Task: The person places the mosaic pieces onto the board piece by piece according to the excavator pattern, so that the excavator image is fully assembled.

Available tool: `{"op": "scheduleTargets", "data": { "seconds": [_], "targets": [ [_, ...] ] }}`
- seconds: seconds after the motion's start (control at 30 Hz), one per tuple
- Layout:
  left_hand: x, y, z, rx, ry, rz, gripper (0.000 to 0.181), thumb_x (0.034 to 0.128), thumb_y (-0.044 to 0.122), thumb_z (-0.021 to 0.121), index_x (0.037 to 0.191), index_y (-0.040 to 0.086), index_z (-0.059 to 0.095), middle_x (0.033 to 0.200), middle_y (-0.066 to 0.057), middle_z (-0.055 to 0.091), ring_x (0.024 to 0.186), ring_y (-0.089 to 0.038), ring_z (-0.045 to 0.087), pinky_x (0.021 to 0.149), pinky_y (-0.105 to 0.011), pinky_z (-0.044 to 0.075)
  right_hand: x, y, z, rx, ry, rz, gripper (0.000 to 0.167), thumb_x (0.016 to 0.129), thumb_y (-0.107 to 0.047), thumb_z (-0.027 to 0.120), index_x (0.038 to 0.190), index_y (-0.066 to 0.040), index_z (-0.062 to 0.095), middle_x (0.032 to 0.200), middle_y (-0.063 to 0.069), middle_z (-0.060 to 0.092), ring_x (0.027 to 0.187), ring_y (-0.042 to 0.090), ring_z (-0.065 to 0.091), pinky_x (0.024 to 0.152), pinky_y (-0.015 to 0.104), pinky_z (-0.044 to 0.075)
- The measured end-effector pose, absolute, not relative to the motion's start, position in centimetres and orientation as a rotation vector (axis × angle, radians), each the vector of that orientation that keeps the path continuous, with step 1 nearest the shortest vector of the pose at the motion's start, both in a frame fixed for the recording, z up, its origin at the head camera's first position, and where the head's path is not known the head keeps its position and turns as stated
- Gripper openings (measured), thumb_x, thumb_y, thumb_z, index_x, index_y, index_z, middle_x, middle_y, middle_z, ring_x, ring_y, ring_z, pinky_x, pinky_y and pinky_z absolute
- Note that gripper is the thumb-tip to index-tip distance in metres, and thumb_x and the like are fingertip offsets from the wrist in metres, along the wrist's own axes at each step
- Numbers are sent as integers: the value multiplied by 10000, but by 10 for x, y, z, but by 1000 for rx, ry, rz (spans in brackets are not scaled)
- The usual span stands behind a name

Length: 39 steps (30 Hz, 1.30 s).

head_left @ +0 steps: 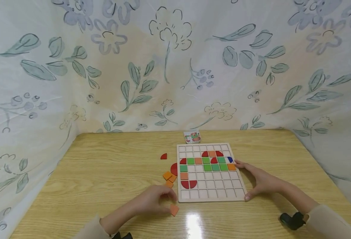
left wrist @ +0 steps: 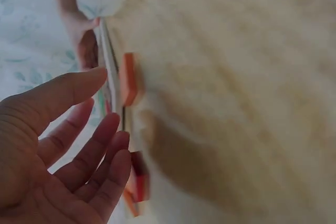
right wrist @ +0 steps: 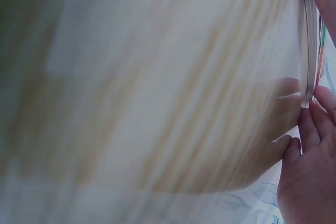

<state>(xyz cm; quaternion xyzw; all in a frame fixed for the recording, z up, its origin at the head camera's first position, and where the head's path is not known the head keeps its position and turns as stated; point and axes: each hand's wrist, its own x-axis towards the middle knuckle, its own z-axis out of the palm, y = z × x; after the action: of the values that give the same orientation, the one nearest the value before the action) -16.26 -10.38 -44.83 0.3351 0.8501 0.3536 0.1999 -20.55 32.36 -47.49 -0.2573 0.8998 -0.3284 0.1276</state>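
Note:
A pale wooden grid board [head_left: 220,192] lies on the table, with red, green and orange pieces in some of its squares. My left hand [head_left: 155,200] hovers at the board's lower left corner, thumb and fingers apart with nothing held. Beside its thumb in the head view lies a salmon-orange tile [head_left: 174,209]; the left wrist view shows this tile [left wrist: 128,80] past the fingertips. My right hand [head_left: 263,181] touches the board's right side, fingertips at the edge near a blue piece [head_left: 230,159] and thumb at the lower right corner. Its fingers [right wrist: 310,124] meet the board's edge in the right wrist view.
Left of the board lie several loose orange tiles [head_left: 167,175], a large red piece [head_left: 174,169] and a red quarter-circle [head_left: 163,156]. A small pattern card [head_left: 192,136] stands behind the board. Floral cloth [head_left: 175,66] hangs behind the wooden table [head_left: 103,166].

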Motion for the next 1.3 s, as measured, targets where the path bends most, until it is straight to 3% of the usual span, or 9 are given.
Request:
{"op": "scheduleTargets", "data": {
  "seconds": [0.43, 0.87, 1.07, 1.1, 1.2, 1.3],
  "targets": [
    [-153, -104, -461, 942, 2362, 1089, 231, 748, 100, 734, 919, 234, 654, 931, 188, 620, 906, 7, 532, 863, -220, 434, -206, 325, -476, -747, 2631, -955, 1048, 546, -449, 844, 1405, -138, 330, 1516, 140, 196, 1339, 464, 164, 984, 667, 171],
    [-152, -102, -462, 918, 2422, 1109, 194, 758, 188, 749, 918, 246, 655, 913, 178, 609, 860, -4, 540, 799, -205, 463, -204, 324, -475, -732, 2653, -919, 1037, 544, -459, 840, 1402, -166, 337, 1517, 102, 212, 1336, 438, 193, 996, 620, 199],
    [-161, -90, -454, 867, 2479, 1147, 181, 747, 214, 766, 894, 242, 664, 890, 175, 617, 812, -48, 538, 755, -205, 467, -204, 325, -475, -713, 2641, -942, 1027, 548, -447, 841, 1402, -187, 333, 1524, 81, 200, 1350, 421, 172, 1057, 248, 159],
    [-164, -86, -452, 861, 2494, 1143, 181, 745, 220, 769, 889, 243, 663, 886, 178, 614, 810, -53, 535, 756, -204, 463, -204, 325, -476, -711, 2642, -939, 1029, 548, -449, 841, 1403, -191, 331, 1525, 77, 199, 1353, 416, 172, 1056, 245, 163],
    [-172, -68, -446, 859, 2524, 1139, 181, 739, 216, 775, 879, 233, 662, 859, 174, 610, 796, -75, 537, 735, -202, 460, -204, 325, -475, -724, 2637, -944, 1036, 549, -447, 842, 1404, -167, 329, 1523, 99, 197, 1346, 436, 171, 1077, 423, 190],
    [-184, -47, -442, 854, 2542, 1145, 190, 731, 225, 783, 877, 228, 663, 833, 163, 605, 777, -89, 539, 694, -194, 460, -205, 325, -475, -735, 2643, -937, 1042, 553, -450, 840, 1407, -148, 325, 1518, 115, 204, 1336, 450, 182, 993, 632, 202]
  ]
}}
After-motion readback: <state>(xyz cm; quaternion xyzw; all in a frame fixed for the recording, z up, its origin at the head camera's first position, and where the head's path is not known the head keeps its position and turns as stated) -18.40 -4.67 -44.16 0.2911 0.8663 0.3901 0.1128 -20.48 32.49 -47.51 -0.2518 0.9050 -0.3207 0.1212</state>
